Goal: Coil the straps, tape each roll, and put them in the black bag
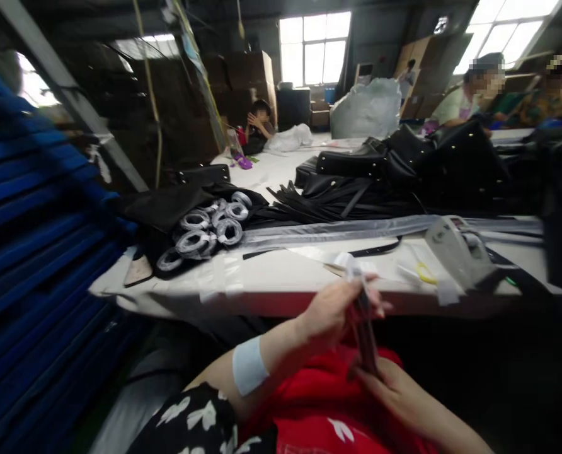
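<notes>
A dark, narrow strip (367, 340) stands nearly upright above my red-clad lap, between both hands. My left hand (332, 309) is closed round its upper end, where something white (349, 263) shows at the fingers. Lower down, my right hand (387, 384) pinches the bottom end of the strip. Motion blurs the fingers and the strip, so its details are unclear. Just beyond my hands, a black strap (375, 250) lies on the white table (281, 272).
Coiled clear bundles (193, 243) lie on black fabric at the left. A grey tape dispenser (458, 252) is at the right. Black straps (338, 197) and black bags (470, 161) are piled behind. Blue stacked crates (35, 252) stand left. People sit across the table.
</notes>
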Demonstrator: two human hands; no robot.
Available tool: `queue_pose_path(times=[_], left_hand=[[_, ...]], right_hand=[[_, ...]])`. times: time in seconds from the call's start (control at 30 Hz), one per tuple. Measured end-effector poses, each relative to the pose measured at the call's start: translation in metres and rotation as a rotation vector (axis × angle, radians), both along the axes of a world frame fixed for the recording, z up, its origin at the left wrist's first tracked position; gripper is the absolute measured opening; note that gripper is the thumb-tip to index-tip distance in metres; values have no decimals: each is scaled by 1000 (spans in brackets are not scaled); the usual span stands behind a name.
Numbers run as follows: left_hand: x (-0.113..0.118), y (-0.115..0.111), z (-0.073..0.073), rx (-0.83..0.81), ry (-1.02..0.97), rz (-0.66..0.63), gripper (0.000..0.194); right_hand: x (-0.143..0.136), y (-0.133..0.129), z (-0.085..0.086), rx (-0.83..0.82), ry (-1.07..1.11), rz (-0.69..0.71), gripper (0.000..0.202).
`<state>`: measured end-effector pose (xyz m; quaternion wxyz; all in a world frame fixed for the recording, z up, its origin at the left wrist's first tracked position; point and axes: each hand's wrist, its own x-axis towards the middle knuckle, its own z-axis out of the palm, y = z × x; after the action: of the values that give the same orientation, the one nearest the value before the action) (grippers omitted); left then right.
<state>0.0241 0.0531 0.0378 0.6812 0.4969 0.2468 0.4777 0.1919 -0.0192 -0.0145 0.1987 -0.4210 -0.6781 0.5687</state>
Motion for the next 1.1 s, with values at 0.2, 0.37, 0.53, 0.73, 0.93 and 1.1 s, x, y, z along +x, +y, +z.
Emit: queue_pose_path(times=[0.2,0.37,0.53,0.73,0.93,1.1], left_hand=[[-23,15,-34,779,801,124,62],[-7,-16,-41,209,660,-314,71],[3,-28,-11,-390,200,-569,74],[-8,-5,1,-75,-26,203,65],[-32,19,-44,1008,829,270,76],[-27,-2,-44,401,799,-193,74]], right_hand=[[53,4,26,-201,328,-49,51],[82,24,34,332,-39,-346,33],[38,21,16,495,-162,-221,55],[-15,9,7,41,-19,36,34],[26,6,42,-79,280,45,38],[67,37,39,174,-131,-298,33]])
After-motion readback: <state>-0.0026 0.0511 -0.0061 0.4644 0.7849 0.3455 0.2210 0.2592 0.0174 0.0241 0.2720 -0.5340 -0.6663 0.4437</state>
